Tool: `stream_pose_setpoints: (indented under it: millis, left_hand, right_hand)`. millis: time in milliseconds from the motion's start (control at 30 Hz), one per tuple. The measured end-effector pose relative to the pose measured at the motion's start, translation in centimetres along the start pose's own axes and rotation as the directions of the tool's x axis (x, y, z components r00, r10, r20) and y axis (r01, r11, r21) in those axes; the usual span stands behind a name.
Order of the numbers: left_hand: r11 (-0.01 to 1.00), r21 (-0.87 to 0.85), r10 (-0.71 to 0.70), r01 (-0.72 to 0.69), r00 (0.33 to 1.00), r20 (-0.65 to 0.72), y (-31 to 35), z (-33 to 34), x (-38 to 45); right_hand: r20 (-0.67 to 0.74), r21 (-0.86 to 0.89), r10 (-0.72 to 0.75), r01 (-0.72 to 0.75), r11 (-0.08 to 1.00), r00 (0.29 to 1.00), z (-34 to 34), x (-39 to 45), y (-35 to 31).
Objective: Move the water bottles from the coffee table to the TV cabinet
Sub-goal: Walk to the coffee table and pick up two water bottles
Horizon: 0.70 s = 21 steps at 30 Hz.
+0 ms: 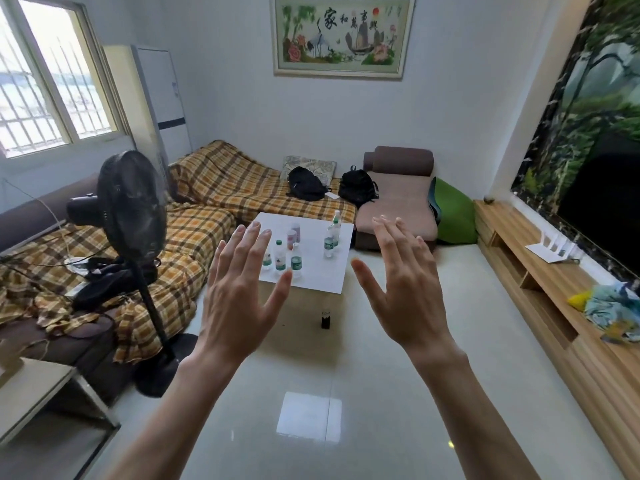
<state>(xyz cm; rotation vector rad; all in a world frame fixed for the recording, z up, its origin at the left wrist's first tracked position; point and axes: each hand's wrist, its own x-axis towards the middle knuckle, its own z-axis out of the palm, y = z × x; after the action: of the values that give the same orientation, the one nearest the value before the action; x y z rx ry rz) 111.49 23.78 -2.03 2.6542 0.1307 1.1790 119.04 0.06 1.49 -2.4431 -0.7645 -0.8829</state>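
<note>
Several clear water bottles with green or pink labels stand on the white coffee table (322, 277) in the middle of the room; one with a green cap (280, 258) is near the front left, another (329, 243) further right. My left hand (239, 299) and my right hand (405, 289) are raised in front of me, palms away, fingers spread, holding nothing. They hang well short of the table. The left hand partly hides the front bottles. The wooden TV cabinet (540, 282) runs along the right wall under a dark TV (606, 209).
A black standing fan (133, 216) stands at the left before a plaid-covered sofa (207, 216) with two black backpacks. A small dark object (325, 318) sits on the floor before the table. Crumpled cloth (613, 311) and a white item (554, 247) lie on the cabinet.
</note>
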Motion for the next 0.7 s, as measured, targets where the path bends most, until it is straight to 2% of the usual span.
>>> stream_pose_setpoints:
  millis: [267,700]
  left_hand:
    - [0.998,0.021,-0.052,0.051,0.998,0.048,-5.0,7.3,5.4]
    - [0.992,-0.027,-0.124,0.127,0.988,0.095,-17.5,19.9,18.2]
  right_hand:
    - [0.07,-0.002,-0.022,0.022,1.0,0.997,8.3,6.9,3.6]
    - [0.108,-0.024,-0.019,0.021,0.999,0.994,24.7,22.6,6.3]
